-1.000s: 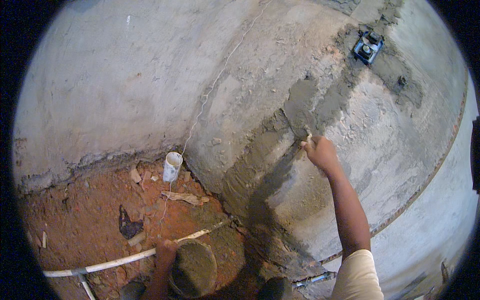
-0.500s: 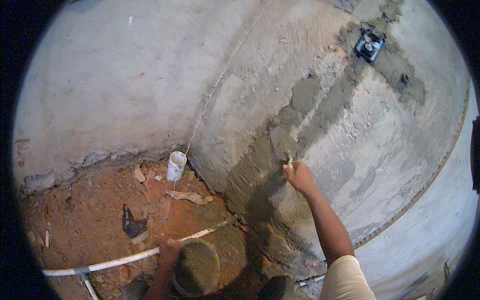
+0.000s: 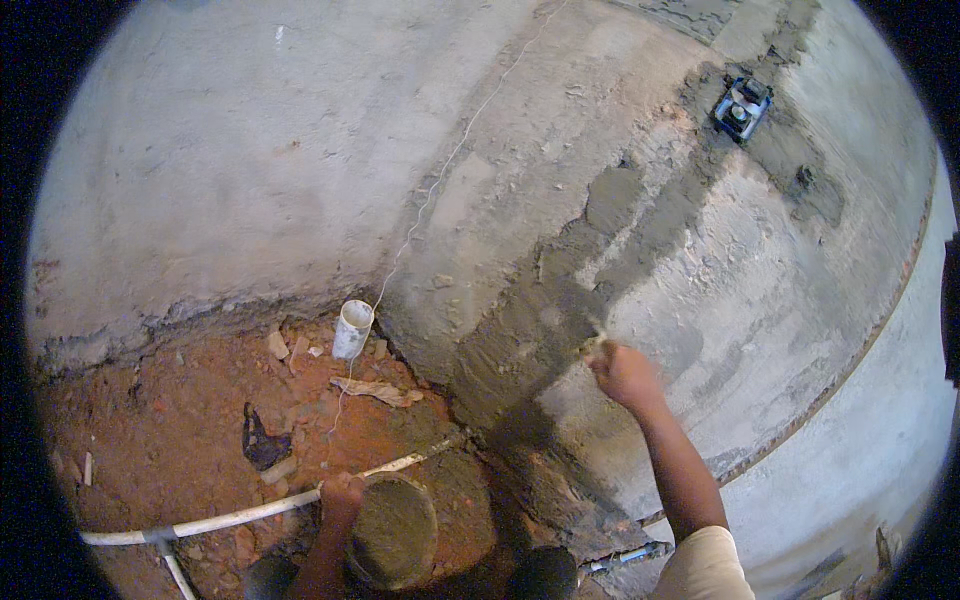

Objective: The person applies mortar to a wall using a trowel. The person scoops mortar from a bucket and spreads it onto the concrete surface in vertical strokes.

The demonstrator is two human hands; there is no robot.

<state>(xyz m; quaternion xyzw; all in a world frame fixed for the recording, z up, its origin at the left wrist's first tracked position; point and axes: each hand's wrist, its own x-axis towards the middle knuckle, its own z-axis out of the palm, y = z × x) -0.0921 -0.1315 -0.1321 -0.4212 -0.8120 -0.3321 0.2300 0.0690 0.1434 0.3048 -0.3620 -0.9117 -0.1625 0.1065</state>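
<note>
Low in the view, my left hand [image 3: 342, 492] is closed at the rim of a round bucket [image 3: 432, 525] filled with grey mortar. A white pipe [image 3: 250, 517] runs just behind that hand. My right hand [image 3: 624, 374] is closed around the handle of a trowel [image 3: 596, 343], close to the wall. The trowel's blade is blurred and hard to make out against the mortar. Beside it, a dark band of wet mortar [image 3: 530, 330] slants up across the rough grey wall [image 3: 740, 290].
A blue-framed electrical box [image 3: 742, 108] sits in the wall at upper right. A white cord [image 3: 432, 190] hangs down the corner past a white plastic cup [image 3: 353, 330]. Red soil [image 3: 190, 430] with rubble and a black scrap [image 3: 264, 442] covers the ground. A blue-ended pipe [image 3: 625, 558] lies at the wall's foot.
My right hand has moved right and slightly down along the wall with the trowel, whose blade was plainer before. The left hand stays by the bucket; the view has shifted slightly.
</note>
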